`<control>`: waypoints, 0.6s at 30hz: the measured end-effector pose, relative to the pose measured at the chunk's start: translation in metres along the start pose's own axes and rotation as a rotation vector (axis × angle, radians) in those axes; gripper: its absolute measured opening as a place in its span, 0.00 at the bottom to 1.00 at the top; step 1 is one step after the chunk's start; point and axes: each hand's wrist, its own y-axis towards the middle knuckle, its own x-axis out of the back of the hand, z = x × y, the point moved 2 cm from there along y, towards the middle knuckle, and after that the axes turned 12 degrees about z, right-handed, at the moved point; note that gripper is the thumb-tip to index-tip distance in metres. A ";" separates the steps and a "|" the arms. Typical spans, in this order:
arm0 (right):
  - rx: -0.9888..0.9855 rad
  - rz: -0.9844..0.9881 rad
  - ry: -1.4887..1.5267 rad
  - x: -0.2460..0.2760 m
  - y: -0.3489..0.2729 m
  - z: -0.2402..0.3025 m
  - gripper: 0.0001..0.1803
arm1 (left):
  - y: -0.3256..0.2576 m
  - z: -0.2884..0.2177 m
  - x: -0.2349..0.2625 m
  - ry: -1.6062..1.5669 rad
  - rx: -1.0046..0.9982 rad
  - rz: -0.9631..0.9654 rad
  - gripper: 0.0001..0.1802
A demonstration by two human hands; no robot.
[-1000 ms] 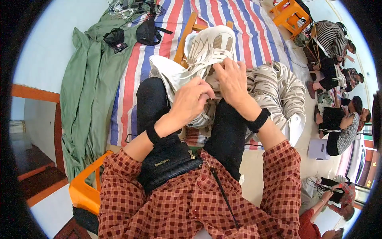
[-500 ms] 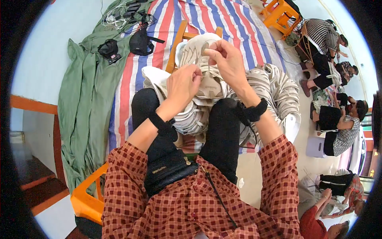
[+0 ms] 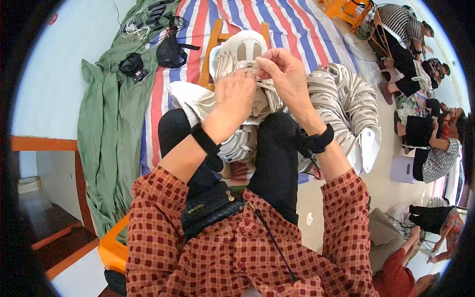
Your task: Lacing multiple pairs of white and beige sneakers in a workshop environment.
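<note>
"Where's the shoe?"
"The beige shoe (image 3: 249, 49) is just beyond the knees (image 3: 278, 131), toe pointing away, overlapping a wooden frame (image 3: 210, 57)."
"What about the right hand (image 3: 289, 79)?"
"At the laces (image 3: 246, 64), thumb and forefinger tips together. Whether a lace is caught in that grip is too small to see."
"And the left hand (image 3: 235, 96)?"
"Over the shoe's near part, fingers bent. The fingertips are hidden, so I can't say if that grip is apart or together."
"Anything around them?"
"More beige shoes (image 3: 344, 106), bunched in a bent row by the right knee, and a striped sheet (image 3: 297, 34) beyond."
</note>
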 end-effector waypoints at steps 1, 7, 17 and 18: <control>-0.005 -0.042 -0.061 -0.001 -0.003 0.002 0.07 | 0.000 0.002 -0.003 -0.047 0.031 0.022 0.03; 0.245 0.186 -1.113 -0.004 -0.054 -0.002 0.10 | -0.008 0.010 0.001 -0.176 0.044 0.071 0.04; 0.144 0.119 -1.196 -0.013 -0.055 -0.024 0.13 | -0.014 0.007 -0.018 -0.322 0.004 -0.002 0.07; 0.149 0.122 -1.211 -0.014 -0.055 -0.022 0.14 | -0.013 0.008 -0.018 -0.322 0.005 -0.002 0.07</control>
